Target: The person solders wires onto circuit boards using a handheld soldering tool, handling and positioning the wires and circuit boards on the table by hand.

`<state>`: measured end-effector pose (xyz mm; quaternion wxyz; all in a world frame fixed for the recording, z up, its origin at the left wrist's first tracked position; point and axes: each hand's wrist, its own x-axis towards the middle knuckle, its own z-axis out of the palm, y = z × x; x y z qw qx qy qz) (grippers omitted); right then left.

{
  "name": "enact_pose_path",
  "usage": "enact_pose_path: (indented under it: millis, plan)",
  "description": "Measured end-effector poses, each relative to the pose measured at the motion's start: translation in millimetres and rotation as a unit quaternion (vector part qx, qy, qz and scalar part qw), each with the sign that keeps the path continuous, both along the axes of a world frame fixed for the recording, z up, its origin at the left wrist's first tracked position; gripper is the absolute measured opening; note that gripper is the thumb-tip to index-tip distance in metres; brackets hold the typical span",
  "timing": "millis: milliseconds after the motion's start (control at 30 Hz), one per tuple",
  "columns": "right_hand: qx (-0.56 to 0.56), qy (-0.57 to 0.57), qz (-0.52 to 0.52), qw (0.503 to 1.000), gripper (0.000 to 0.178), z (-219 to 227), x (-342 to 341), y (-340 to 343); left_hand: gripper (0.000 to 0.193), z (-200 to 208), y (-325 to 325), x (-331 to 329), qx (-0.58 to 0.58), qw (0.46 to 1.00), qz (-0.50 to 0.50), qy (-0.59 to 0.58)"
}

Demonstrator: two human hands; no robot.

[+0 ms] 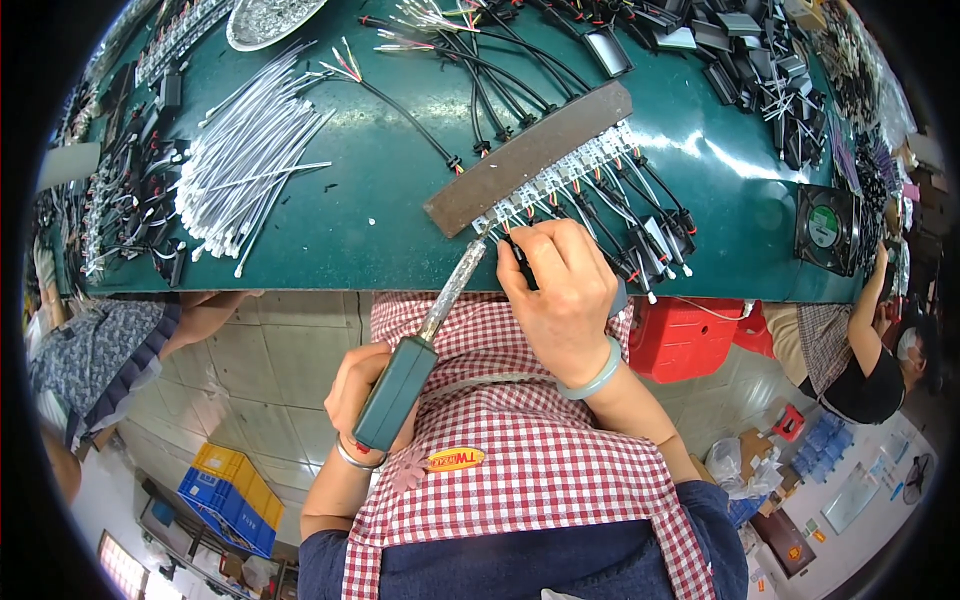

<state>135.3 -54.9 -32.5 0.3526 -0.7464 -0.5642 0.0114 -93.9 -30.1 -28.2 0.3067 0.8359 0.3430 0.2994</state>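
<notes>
My left hand (356,392) is closed around the dark green handle of a soldering iron (396,396). The iron's metal shaft slants up, and its tip is at the near end of a row of small connector boards (560,180). The row lies along a brown bar (530,155) set at a slant on the green table. My right hand (568,295) is closed on a black cable (524,262), just right of the iron's tip. Its fingertips partly hide the cable's wire ends. Several black cables with thin coloured wires hang off the row's near side.
White cable ties or leads (250,160) lie in a heap on the left. Black plastic housings (735,30) are piled at the back right. A small fan (826,228) stands at the right edge. A metal dish (272,22) sits at the back. Co-workers sit at both sides.
</notes>
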Motion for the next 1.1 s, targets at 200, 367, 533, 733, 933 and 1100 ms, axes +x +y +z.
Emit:
enact_pose_path:
  millis: [200, 367, 533, 733, 933, 1100]
  plan:
    - [0.007, 0.019, 0.005, 1.0, 0.021, -1.5, 0.8, 1.2, 0.022, 1.1, 0.0, 1.2, -0.011, 1.0, 0.008, 0.001]
    - [0.007, 0.014, 0.001, 1.0, 0.021, -0.8, -0.8, 1.3, 0.022, 0.8, 0.7, 0.7, -0.001, 1.0, 0.008, 0.001]
    - [-0.001, -0.003, -0.003, 1.0, 0.02, -0.5, -2.0, 1.1, 0.022, -2.1, -1.2, -0.5, -0.015, 1.0, 0.017, -0.001]
    - [-0.004, -0.007, -0.003, 1.0, 0.019, 0.2, -2.6, 1.6, 0.022, -2.7, -0.1, 0.1, -0.026, 1.0, 0.012, -0.005]
    - [-0.006, -0.011, -0.002, 1.0, 0.018, 0.2, -2.8, 2.0, 0.023, -3.0, 2.5, 0.8, -0.014, 1.0, -0.006, -0.006]
    - [-0.006, -0.014, -0.003, 1.0, 0.017, 0.7, -3.9, 2.7, 0.022, -3.5, 2.4, 0.4, 0.005, 1.0, -0.01, 0.0]
